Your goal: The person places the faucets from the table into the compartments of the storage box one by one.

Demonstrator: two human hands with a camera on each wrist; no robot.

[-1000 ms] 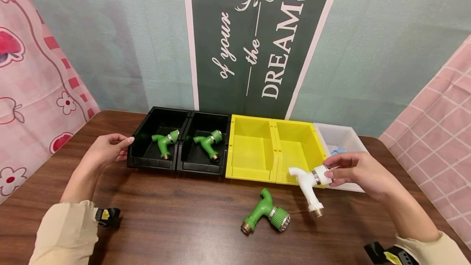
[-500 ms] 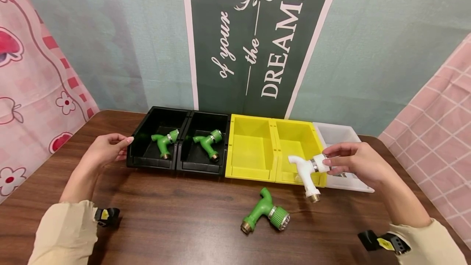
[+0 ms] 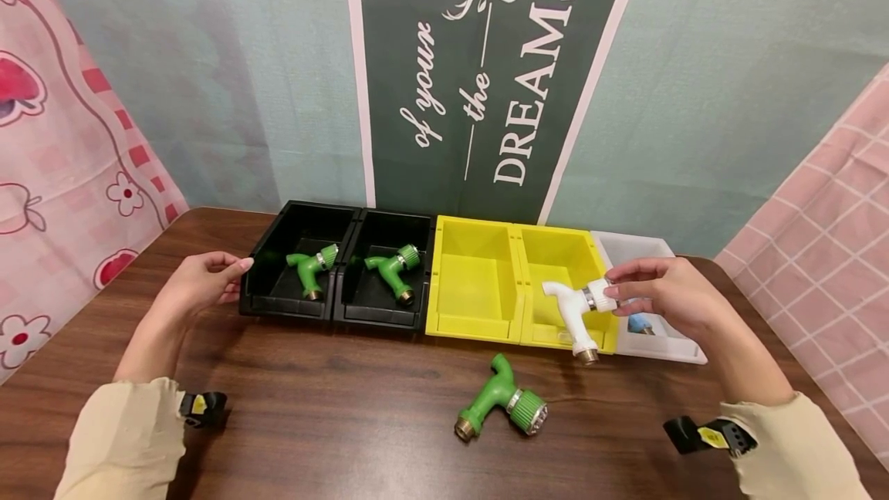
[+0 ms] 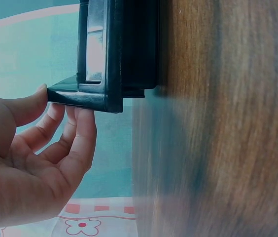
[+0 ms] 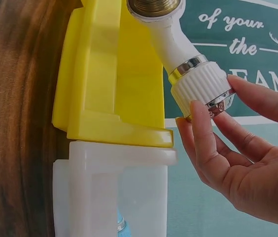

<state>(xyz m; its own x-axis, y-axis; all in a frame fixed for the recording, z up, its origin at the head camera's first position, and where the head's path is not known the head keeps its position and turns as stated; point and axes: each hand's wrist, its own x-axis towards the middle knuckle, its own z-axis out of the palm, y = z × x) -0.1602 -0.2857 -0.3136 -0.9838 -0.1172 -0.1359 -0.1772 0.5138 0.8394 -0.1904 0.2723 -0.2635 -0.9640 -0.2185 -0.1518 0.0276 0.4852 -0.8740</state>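
My right hand (image 3: 670, 295) pinches a white faucet (image 3: 572, 311) by its ribbed knob, spout to the left and brass-threaded end down. In the head view the faucet overlaps the right yellow bin (image 3: 549, 249). The right wrist view shows thumb and fingertips on the knob (image 5: 198, 86). My left hand (image 3: 201, 282) grips the outer side rim of the leftmost black bin (image 3: 288, 305), thumb on the edge and fingers (image 4: 85, 131) against the side. Green faucets lie in that bin (image 3: 310, 268) and in the second black bin (image 3: 394, 272). Another green faucet (image 3: 496, 400) lies on the table.
The left yellow bin (image 3: 475, 276) stands in the row between the black bins and the right yellow one. At the row's right end a white bin (image 3: 667, 342) holds a blue item (image 3: 639, 324), partly hidden by my right hand. The wooden table (image 3: 333, 423) stretches in front.
My right hand has lifted the white faucet and moved it slightly left and farther back, over the right yellow bin's front. My left hand and the other faucets have stayed put.
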